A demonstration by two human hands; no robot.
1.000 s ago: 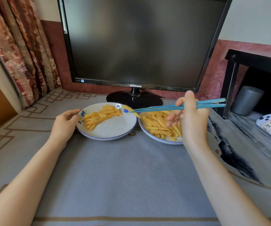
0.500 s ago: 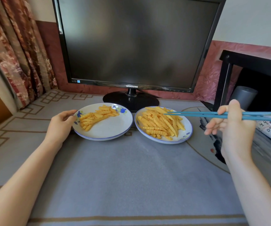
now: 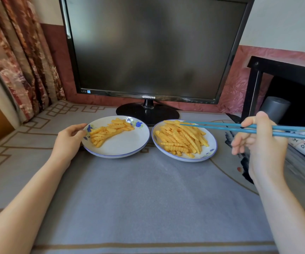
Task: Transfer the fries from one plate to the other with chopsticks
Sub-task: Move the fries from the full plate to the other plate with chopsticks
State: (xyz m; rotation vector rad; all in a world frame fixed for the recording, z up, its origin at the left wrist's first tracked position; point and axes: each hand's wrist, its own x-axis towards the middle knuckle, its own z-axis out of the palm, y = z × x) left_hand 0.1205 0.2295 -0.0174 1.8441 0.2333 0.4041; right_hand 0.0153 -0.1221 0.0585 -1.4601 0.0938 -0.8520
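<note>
Dark monitor (image 3: 155, 50) on grey table (image 3: 148, 195); floral curtain (image 3: 17, 57) left.

Right hand (image 3: 260, 143) grips chopsticks (image 3: 221, 126) over fries (image 3: 181, 138).

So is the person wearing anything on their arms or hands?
No. The left hand and right hand are bare, with no gloves, rings or watch in view, and no sleeves show on either arm.

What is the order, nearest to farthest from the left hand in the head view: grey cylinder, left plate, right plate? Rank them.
1. Left plate: the left hand holds its rim.
2. Right plate: centre-right.
3. Grey cylinder: far right, at the back.
</note>
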